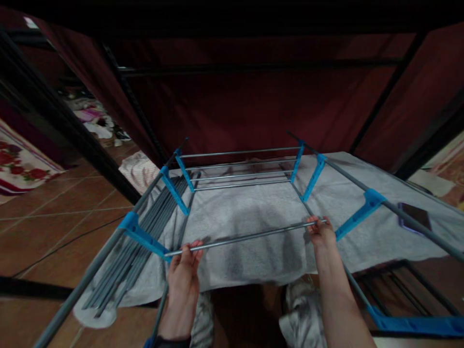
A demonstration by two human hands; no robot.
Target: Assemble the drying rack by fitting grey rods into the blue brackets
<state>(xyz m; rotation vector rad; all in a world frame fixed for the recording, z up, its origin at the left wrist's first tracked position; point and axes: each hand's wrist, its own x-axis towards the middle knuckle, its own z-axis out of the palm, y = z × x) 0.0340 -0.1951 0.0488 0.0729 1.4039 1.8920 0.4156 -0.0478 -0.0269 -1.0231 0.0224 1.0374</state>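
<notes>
A rack frame of grey metal rods and blue plastic connectors (366,205) lies over a grey towel (253,251) on the floor. Both my hands grip one grey crossbar rod (246,238). My left hand (184,270) is closed on its left end, beside a blue connector (145,237). My right hand (319,232) is closed on its right end, close to a side rail. Further back, three crossbars (241,166) sit fitted between the blue side pieces.
A bundle of loose grey rods (145,241) lies at the left on the towel. A dark phone (415,216) rests on the towel at the right. Dark red fabric on a black frame (253,96) stands behind. The tiled floor (54,217) lies left, with clutter beyond.
</notes>
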